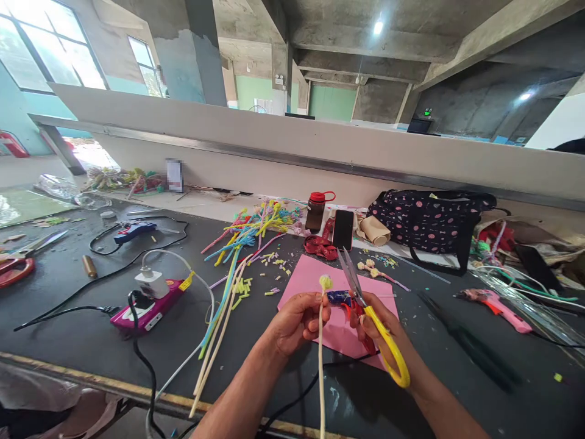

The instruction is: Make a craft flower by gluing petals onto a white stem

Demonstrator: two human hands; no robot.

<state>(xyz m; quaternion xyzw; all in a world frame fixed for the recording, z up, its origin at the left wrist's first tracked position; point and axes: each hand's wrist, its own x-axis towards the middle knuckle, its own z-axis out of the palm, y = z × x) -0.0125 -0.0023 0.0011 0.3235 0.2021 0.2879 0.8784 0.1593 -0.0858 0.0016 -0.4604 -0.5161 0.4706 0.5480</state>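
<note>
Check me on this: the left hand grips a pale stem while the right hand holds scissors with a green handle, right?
Not quite: the head view shows the scissors have a yellow handle, not green. The left hand grips a pale stem, and the right hand holds the scissors.

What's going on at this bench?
A person's left hand pinches a pale stem just below its rounded yellow tip. The right hand holds yellow-handled scissors, blades slightly apart, beside it. Both are over a pink sheet. Colourful stems lie piled beyond, to the left.
</note>
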